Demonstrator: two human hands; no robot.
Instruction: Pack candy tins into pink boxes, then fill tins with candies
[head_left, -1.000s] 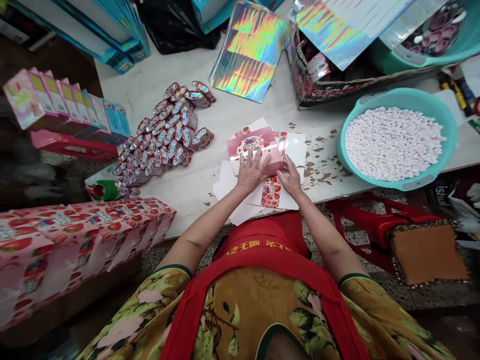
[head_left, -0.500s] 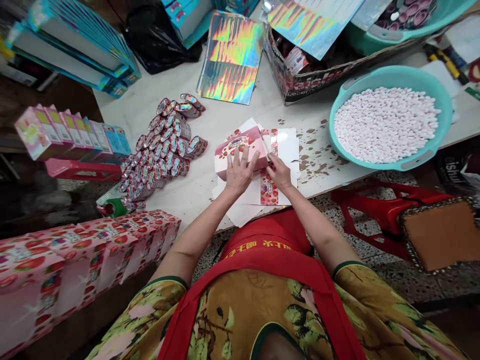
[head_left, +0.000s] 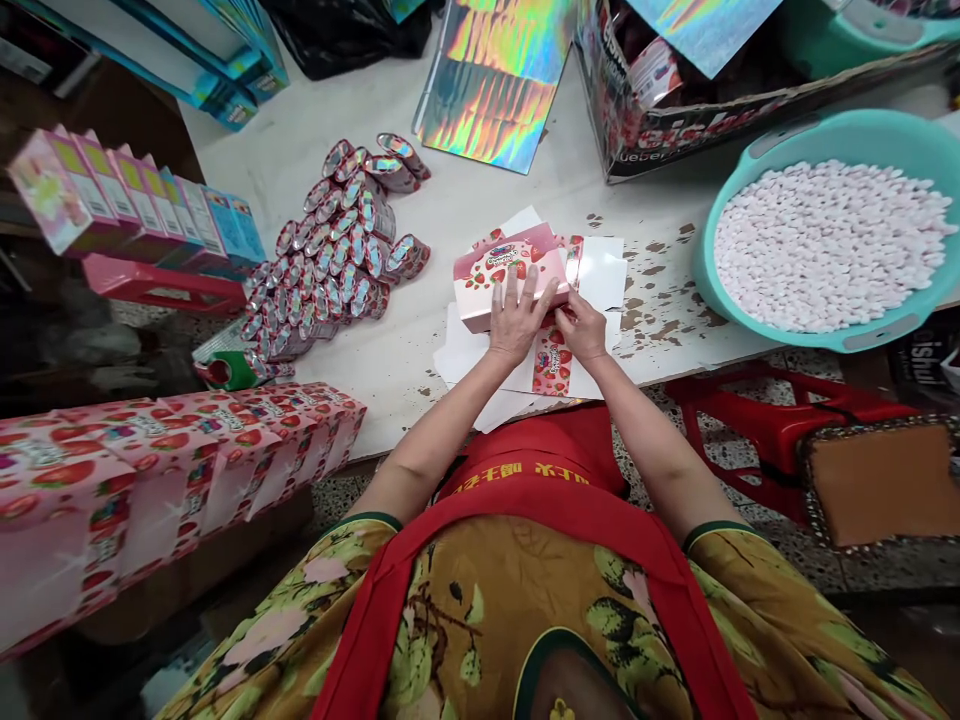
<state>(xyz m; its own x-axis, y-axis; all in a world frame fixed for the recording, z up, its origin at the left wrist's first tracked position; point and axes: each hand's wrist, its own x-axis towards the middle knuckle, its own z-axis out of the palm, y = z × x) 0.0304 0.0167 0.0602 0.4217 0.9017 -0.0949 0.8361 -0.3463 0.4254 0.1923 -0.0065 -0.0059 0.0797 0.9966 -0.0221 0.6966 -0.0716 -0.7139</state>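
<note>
A pink strawberry-print cardboard box [head_left: 480, 290] lies on its side on a stack of flat box blanks [head_left: 598, 270]. My left hand [head_left: 516, 318] rests on the box's upper face with fingers spread. At the box's right end, my right hand [head_left: 583, 328] is closed, thumb and fingers pinching the end edge; the fingertips are partly hidden. Below that hand, a strip of red strawberry print [head_left: 551, 365] shows on the top blank.
Left of the box, small wrapped rolls [head_left: 322, 260] are heaped. Pink boxes [head_left: 225, 440] line the left front. A teal basin [head_left: 709, 270] of pale tablets stands right; holographic sheets [head_left: 495, 85] and an open carton [head_left: 645, 140] lie behind. A red stool [head_left: 780, 420] is below.
The whole view has shifted, so the table things sit further apart and higher. My left hand stays spread on the box, and my right hand's fingers are drawn in more at its end.
</note>
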